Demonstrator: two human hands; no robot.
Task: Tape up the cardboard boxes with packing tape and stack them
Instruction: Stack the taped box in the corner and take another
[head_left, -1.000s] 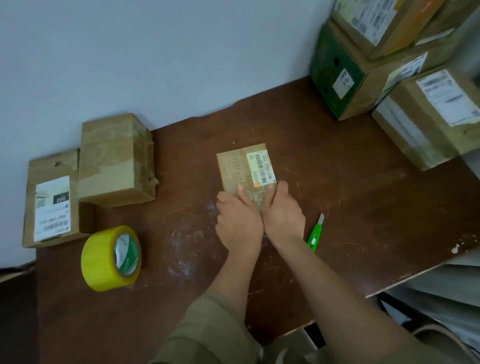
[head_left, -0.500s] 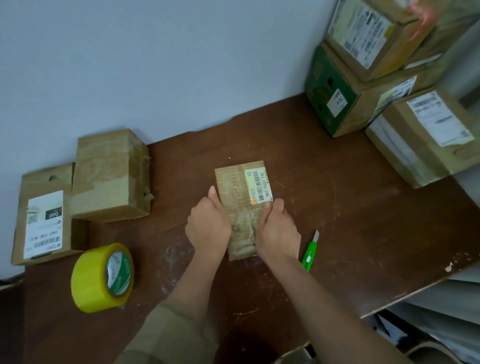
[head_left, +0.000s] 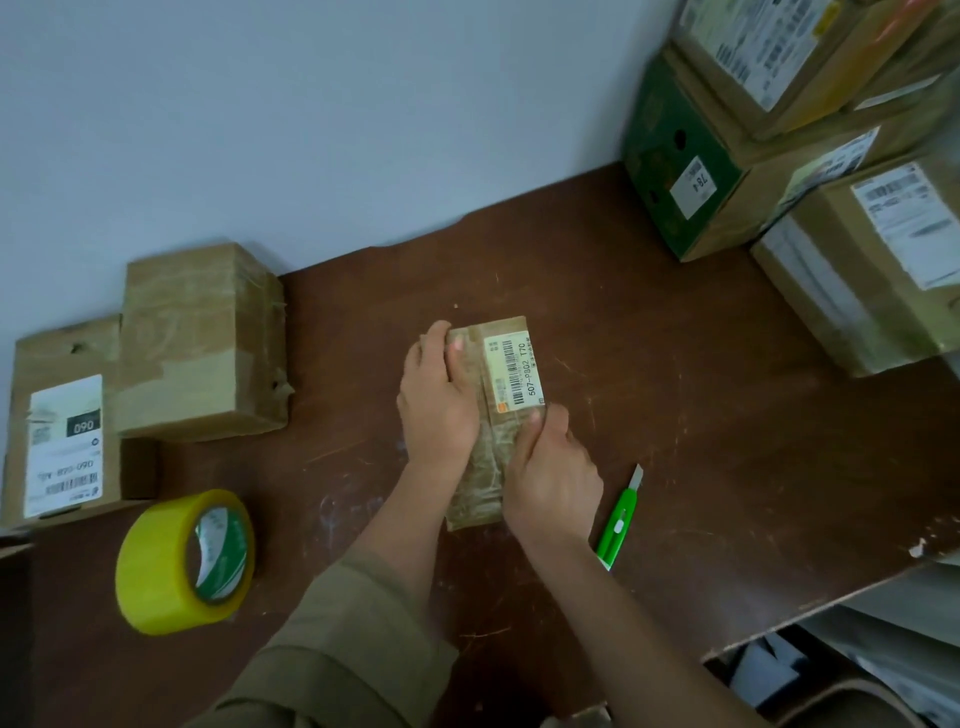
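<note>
While both hands press on it, the small box (head_left: 491, 415) lies flat at the middle of the brown table (head_left: 701, 441), its whole top glossy with packing tape. Nearest the viewer, the yellow tape roll (head_left: 184, 561) stands on its edge at the near left, well apart from the box and untouched. A green utility knife (head_left: 618, 525) lies on the table just right of the right hand (head_left: 550, 478).

That right hand rests on the near right part of the box, fingers curled over its right edge with the thumb on the taped top. The left hand (head_left: 439, 400) lies flat along the left side of the box, fingers straight and together, pressing down on the tape and reaching the far left corner. With roll and knife both laid aside, this reads as smoothing a strip already cut, so the sealing of this box looks close to done.

Farther back on the left, a taped box (head_left: 202, 343) rests on a flatter labelled box (head_left: 62, 426) against the wall. At the far right, several larger labelled boxes (head_left: 852, 208) are piled up. Judging by that, the small box is not yet stacked, and which pile it belongs on cannot be told.
</note>
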